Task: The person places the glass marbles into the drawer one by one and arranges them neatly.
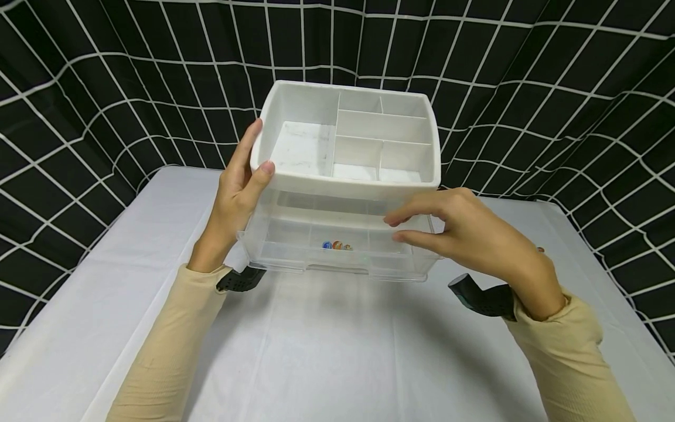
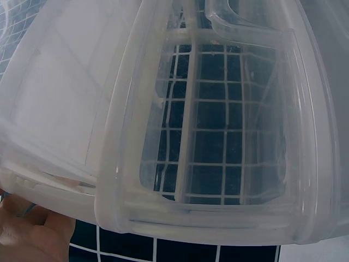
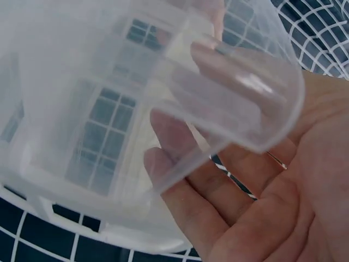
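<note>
My left hand (image 1: 237, 190) grips the left end of a white desktop organizer (image 1: 350, 184), thumb over the front rim and fingers along its side. The organizer tilts toward me, showing its divided top tray. Beneath that tray, a clear plastic drawer (image 1: 337, 269) stands pulled out with several marbles (image 1: 337, 245), blue and orange among them, in its middle section. At the drawer's right side is my right hand (image 1: 459, 231), thumb and fingers curved apart with nothing between them. In the right wrist view, its fingers (image 3: 185, 204) show partly through the clear plastic.
A white cloth (image 1: 327, 357) covers the table. Black fabric with a white grid (image 1: 211, 70) rises behind and on both sides. A small brown item (image 1: 540, 249) lies at the right, partly behind my right wrist. Both wrists carry black camera mounts (image 1: 482, 296).
</note>
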`<state>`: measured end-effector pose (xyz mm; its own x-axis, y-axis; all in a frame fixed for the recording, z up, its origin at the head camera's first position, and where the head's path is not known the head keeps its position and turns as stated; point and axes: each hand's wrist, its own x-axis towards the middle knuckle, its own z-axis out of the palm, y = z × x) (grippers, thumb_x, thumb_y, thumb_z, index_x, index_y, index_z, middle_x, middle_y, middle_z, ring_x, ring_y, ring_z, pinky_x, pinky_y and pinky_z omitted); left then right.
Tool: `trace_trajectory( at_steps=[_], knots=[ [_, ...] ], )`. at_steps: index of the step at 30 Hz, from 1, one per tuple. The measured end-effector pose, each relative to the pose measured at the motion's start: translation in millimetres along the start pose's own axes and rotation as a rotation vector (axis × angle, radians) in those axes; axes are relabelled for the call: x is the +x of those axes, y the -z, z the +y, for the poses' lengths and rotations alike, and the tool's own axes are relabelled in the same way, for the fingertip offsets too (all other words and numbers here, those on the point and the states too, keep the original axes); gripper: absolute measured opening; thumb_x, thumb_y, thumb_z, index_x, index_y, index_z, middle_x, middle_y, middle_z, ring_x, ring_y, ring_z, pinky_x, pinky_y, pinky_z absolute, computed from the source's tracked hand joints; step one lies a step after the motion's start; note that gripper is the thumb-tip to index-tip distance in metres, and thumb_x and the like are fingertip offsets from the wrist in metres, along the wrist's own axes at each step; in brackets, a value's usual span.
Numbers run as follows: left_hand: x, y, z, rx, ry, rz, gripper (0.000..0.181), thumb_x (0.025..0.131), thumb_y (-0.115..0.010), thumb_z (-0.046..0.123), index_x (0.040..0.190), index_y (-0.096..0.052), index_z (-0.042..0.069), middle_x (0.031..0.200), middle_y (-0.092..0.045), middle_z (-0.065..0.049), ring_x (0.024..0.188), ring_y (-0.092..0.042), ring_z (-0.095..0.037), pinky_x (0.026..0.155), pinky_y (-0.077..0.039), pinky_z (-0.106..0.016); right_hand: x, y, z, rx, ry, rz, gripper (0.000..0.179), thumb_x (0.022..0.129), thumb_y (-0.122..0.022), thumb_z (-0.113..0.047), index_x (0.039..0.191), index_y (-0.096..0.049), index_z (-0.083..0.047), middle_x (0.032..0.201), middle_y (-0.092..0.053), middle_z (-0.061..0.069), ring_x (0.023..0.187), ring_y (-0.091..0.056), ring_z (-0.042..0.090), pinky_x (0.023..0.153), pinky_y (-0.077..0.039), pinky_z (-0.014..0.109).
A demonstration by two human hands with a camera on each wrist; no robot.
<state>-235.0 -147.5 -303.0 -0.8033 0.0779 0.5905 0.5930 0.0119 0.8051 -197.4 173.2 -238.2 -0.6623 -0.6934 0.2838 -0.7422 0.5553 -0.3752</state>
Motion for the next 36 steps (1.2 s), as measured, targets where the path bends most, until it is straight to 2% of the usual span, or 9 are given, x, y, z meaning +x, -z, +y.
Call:
trace_trajectory(
  at_steps=[4, 7, 12, 17, 24, 29, 36],
  knots=[
    [-0.2, -0.4, 0.5, 0.001, 0.006, 0.002, 0.061, 0.101, -0.046, 0.010, 0.158, -0.026, 0.016, 0.156, -0.037, -0.007, 0.117, -0.052, -0.018, 0.095, -0.047, -0.021, -6.0, 3, 1, -0.009, 0.024, 0.069, 0.023, 0.084, -0.078, -0.007, 0.104, -0.077, -0.017, 0.102, -0.076, -0.006, 0.096, -0.068, 0.006, 0.084, -0.052, 0.016],
    [-0.1, -0.6, 0.8, 0.007, 0.006, 0.002, 0.061, 0.101, -0.046, 0.011, 0.158, -0.026, 0.016, 0.157, -0.036, -0.006, 0.118, -0.052, -0.019, 0.096, -0.047, -0.021, -10.2, 4, 3, -0.026, 0.054, 0.122, 0.027, 0.081, -0.080, -0.004, 0.104, -0.077, -0.018, 0.101, -0.076, -0.007, 0.094, -0.066, 0.002, 0.080, -0.048, 0.008],
    [0.0, -0.8, 0.5, 0.011, 0.003, 0.002, 0.061, 0.101, -0.046, 0.011, 0.158, -0.026, 0.016, 0.157, -0.036, -0.006, 0.119, -0.051, -0.019, 0.097, -0.046, -0.022, -18.3, 7, 5, -0.064, 0.048, 0.182, 0.032, 0.077, -0.081, 0.000, 0.105, -0.077, -0.016, 0.102, -0.076, -0.005, 0.097, -0.064, -0.002, 0.070, -0.048, 0.007],
    [0.2, -0.3, -0.6, 0.007, -0.004, 0.004, 0.061, 0.101, -0.047, 0.010, 0.158, -0.026, 0.016, 0.157, -0.036, -0.006, 0.118, -0.052, -0.018, 0.097, -0.046, -0.021, -24.7, 10, 9, -0.098, 0.027, 0.200, 0.033, 0.076, -0.082, 0.001, 0.105, -0.077, -0.014, 0.102, -0.076, -0.003, 0.099, -0.061, -0.006, 0.067, -0.048, 0.009],
    [0.0, 0.1, -0.7, 0.008, 0.000, 0.005, 0.062, 0.101, -0.047, 0.011, 0.158, -0.026, 0.017, 0.157, -0.036, -0.005, 0.118, -0.052, -0.019, 0.097, -0.046, -0.022, -30.8, 12, 13, -0.124, 0.016, 0.213, 0.033, 0.077, -0.081, 0.002, 0.105, -0.077, -0.013, 0.103, -0.076, -0.003, 0.102, -0.059, -0.011, 0.072, -0.046, 0.005],
    [-0.5, 0.5, -0.8, 0.009, 0.004, 0.006, 0.061, 0.101, -0.047, 0.011, 0.158, -0.026, 0.018, 0.157, -0.037, -0.005, 0.118, -0.052, -0.019, 0.096, -0.046, -0.022, -34.9, 15, 15, -0.138, 0.012, 0.228, 0.035, 0.075, -0.082, 0.002, 0.105, -0.077, -0.015, 0.103, -0.076, -0.003, 0.104, -0.057, -0.013, 0.072, -0.046, 0.005],
    [0.0, -0.4, -0.1, 0.005, 0.002, 0.005, 0.061, 0.101, -0.047, 0.010, 0.158, -0.026, 0.017, 0.157, -0.037, -0.006, 0.116, -0.053, -0.018, 0.096, -0.046, -0.022, -41.7, 16, 19, -0.149, -0.047, 0.223, 0.032, 0.077, -0.083, -0.002, 0.105, -0.077, -0.016, 0.102, -0.076, -0.004, 0.103, -0.057, -0.013, 0.071, -0.046, 0.006]
  ],
)
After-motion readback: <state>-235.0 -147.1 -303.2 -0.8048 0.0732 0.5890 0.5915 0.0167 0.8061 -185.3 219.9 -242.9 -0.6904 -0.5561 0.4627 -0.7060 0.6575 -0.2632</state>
